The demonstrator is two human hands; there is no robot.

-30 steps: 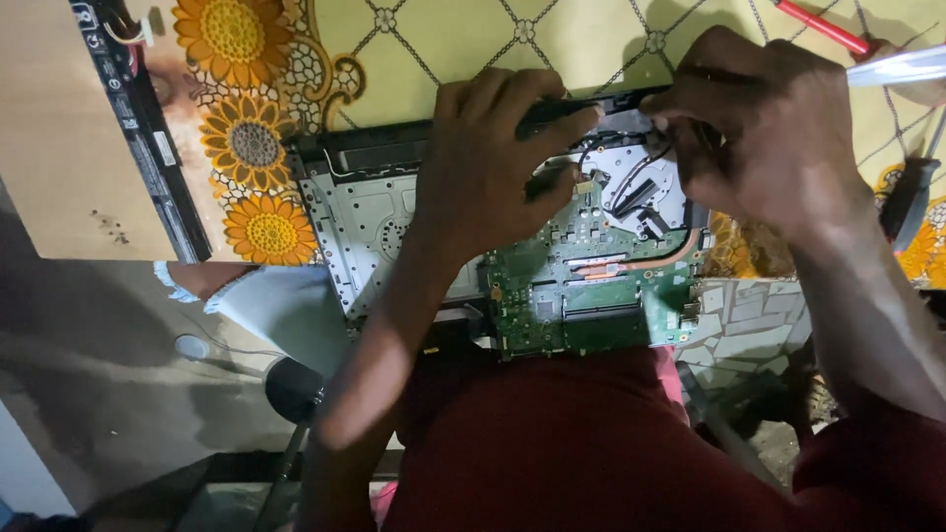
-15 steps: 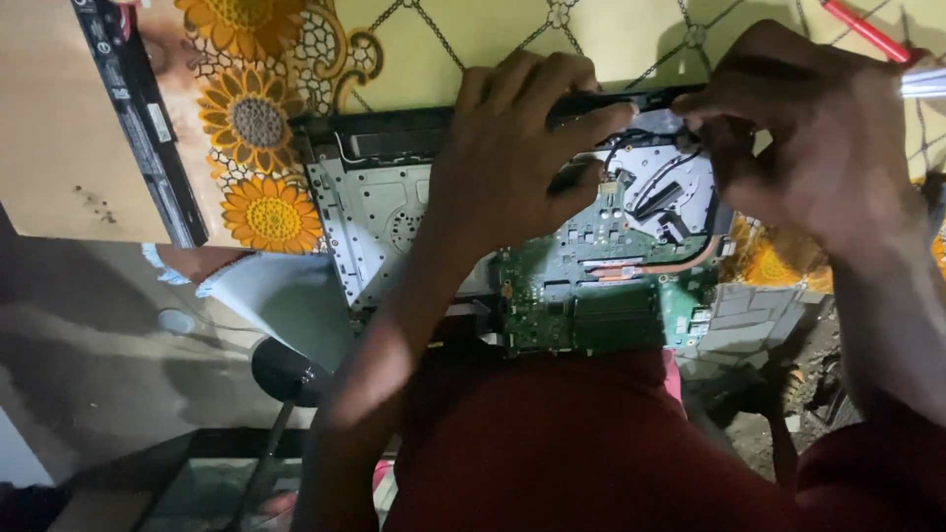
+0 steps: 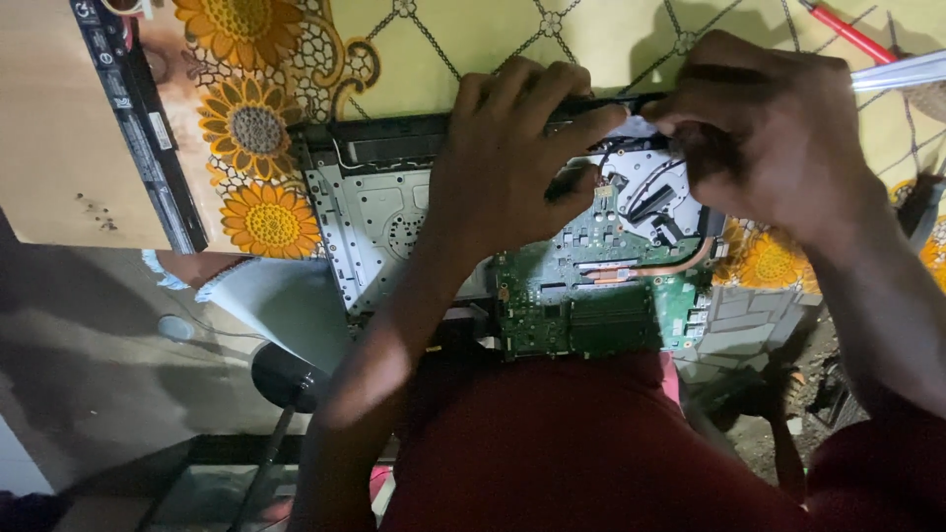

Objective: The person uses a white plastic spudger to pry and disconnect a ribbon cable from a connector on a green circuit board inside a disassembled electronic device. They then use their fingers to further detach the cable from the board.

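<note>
My left hand (image 3: 512,148) lies flat on the opened laptop (image 3: 394,212), palm down, fingers spread and curled over its far edge, pressing on the black strip there; it grips nothing, only rests and steadies. My right hand (image 3: 769,138) is bunched up at the laptop's far right corner, fingertips pinched together against something small and pale next to the thin black wires (image 3: 631,177). My knuckles cover what I am pinching, so I cannot tell what it is or whether I truly hold it.

The laptop lies bottom up on the flowered tablecloth (image 3: 473,39), its cover off. Its near edge hangs over the table's near edge, right above my red shirt (image 3: 591,443). The left half shows bare grey metal. The green circuit board (image 3: 591,305) sits in the near right part, with a copper pipe (image 3: 660,268) running across it toward the right edge. The fan housing is just beyond the board, half under my right hand.

At the table's left edge a long black battery (image 3: 143,123) lies on a light wooden board (image 3: 59,128), well apart from the laptop. At the far right corner a red-handled tool (image 3: 847,34) lies beside something white and shiny. Below the table, to the left, stands a black stool (image 3: 286,374).
</note>
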